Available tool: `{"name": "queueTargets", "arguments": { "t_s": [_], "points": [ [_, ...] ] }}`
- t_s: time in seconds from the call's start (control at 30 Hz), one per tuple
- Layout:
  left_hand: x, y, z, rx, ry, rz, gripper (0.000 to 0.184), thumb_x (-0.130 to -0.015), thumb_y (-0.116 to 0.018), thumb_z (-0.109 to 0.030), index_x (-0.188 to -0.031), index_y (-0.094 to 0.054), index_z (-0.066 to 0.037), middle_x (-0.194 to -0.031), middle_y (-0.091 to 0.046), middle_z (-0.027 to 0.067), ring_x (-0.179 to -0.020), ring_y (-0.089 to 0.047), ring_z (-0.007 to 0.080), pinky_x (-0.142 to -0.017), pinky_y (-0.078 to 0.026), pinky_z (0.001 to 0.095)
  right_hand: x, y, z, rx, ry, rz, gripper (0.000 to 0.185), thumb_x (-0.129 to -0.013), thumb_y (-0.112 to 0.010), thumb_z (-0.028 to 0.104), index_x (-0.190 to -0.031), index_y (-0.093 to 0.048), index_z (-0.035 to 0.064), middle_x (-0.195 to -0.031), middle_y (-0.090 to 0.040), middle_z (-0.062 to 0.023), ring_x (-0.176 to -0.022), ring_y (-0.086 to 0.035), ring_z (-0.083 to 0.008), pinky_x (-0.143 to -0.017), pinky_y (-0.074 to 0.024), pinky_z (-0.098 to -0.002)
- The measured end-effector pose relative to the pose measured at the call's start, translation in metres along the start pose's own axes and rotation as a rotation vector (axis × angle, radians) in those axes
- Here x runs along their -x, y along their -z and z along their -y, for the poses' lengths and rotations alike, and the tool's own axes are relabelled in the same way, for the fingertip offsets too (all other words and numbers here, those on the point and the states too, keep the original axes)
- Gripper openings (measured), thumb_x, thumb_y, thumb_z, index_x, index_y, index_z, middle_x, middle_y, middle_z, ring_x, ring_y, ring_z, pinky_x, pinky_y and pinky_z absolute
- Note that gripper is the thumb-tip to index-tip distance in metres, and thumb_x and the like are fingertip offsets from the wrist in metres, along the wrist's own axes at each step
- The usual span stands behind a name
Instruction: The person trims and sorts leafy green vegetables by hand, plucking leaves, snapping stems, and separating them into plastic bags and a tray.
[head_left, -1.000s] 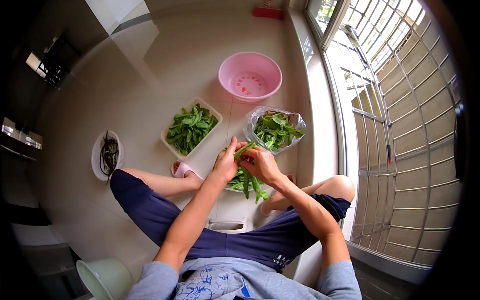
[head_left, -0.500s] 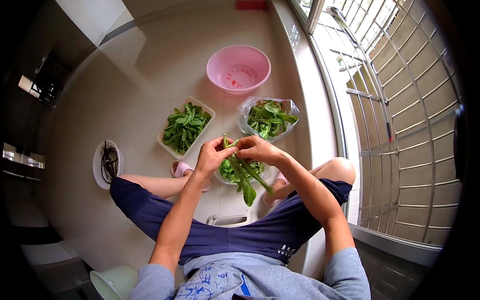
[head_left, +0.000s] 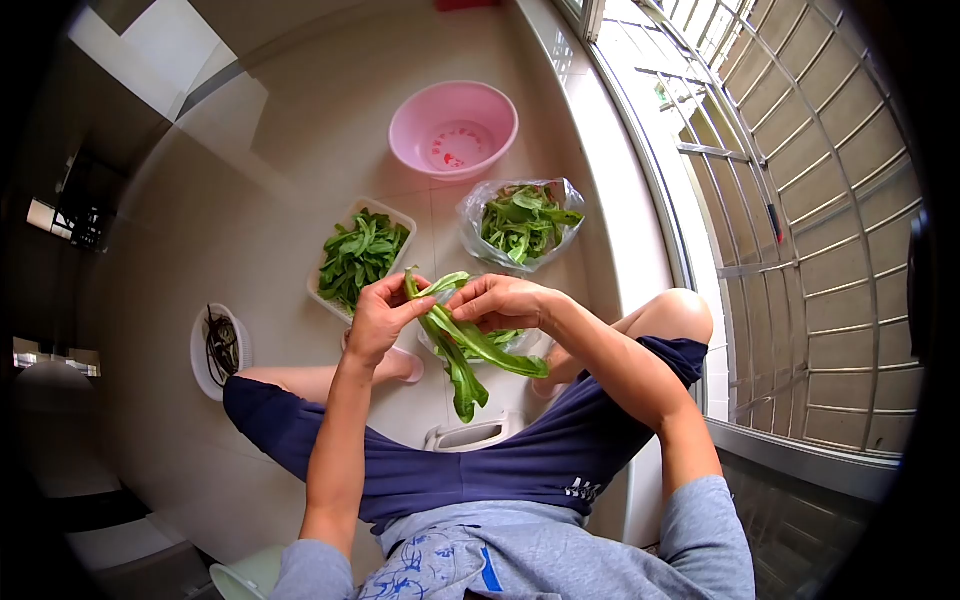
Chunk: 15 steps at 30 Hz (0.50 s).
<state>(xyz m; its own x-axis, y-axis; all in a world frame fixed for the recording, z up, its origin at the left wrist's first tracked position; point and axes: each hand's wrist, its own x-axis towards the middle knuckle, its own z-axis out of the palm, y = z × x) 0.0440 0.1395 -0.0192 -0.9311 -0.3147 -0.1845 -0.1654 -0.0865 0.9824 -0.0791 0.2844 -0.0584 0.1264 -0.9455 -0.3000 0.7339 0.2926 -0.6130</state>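
Between my hands hangs a small bunch of leafy greens point(head_left: 461, 378), its long leaves drooping over my lap. My left hand point(head_left: 380, 318) is closed around the stem end. On the right side, my right hand point(head_left: 505, 300) pinches one of the leaves with thumb and fingers. Directly beneath, more loose greens point(head_left: 508, 340) lie in what looks like a bag, partly covered by my hands. Farther out, a white tray point(head_left: 401, 252) holds piled leaves, and a clear plastic bag point(head_left: 473, 232) beside it is full of greens too.
A pink basin point(head_left: 404, 150) stands on the tiled floor beyond the bag. At left, a white basket point(head_left: 201, 368) contains dark, stringy strands. A pale green bucket point(head_left: 240, 577) is at lower left. The window ledge point(head_left: 640, 225) and metal bars point(head_left: 800, 262) run along the right.
My hands have shifted slightly left, and the leaves between them are spread wider, one now swinging out to the right. The whole view has turned and moved a little.
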Motion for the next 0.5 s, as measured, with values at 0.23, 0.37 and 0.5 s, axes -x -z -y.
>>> {"name": "queueTargets", "arguments": {
  "t_s": [0.23,0.37,0.5],
  "points": [
    [0.008,-0.002,-0.009,-0.010,-0.010,0.011,0.011,-0.069,-0.058,0.000,-0.079,-0.053,-0.001,-0.069,-0.053,-0.0021,-0.063,-0.048,0.0033,-0.059,-0.040,0.0163,-0.002,0.000,-0.004,-0.012,-0.013,0.033,0.020,-0.076,-0.052,0.008,-0.093,-0.053,-0.0032,-0.084,-0.057,-0.0065,-0.074,-0.056,-0.0118,-0.070,-0.0454,-0.0227],
    [0.009,0.002,-0.008,-0.019,-0.048,-0.033,0.012,-0.068,-0.058,0.003,-0.078,-0.053,-0.002,-0.069,-0.053,-0.0028,-0.064,-0.049,0.0036,-0.058,-0.039,0.0161,0.007,-0.001,0.004,0.150,-0.034,0.014,0.026,-0.076,-0.054,0.013,-0.096,-0.051,-0.0033,-0.087,-0.057,-0.0081,-0.079,-0.055,-0.0126,-0.072,-0.0451,-0.0248],
    [0.010,0.013,-0.008,-0.076,-0.087,-0.097,0.010,-0.069,-0.058,0.002,-0.077,-0.053,-0.001,-0.068,-0.053,-0.0030,-0.062,-0.048,0.0029,-0.056,-0.039,0.0161,0.026,0.005,0.022,0.676,-0.066,-0.101,0.038,-0.072,-0.059,0.032,-0.092,-0.056,0.0005,-0.085,-0.057,-0.0039,-0.076,-0.053,-0.0094,-0.064,-0.0427,-0.0210]
  ]
}}
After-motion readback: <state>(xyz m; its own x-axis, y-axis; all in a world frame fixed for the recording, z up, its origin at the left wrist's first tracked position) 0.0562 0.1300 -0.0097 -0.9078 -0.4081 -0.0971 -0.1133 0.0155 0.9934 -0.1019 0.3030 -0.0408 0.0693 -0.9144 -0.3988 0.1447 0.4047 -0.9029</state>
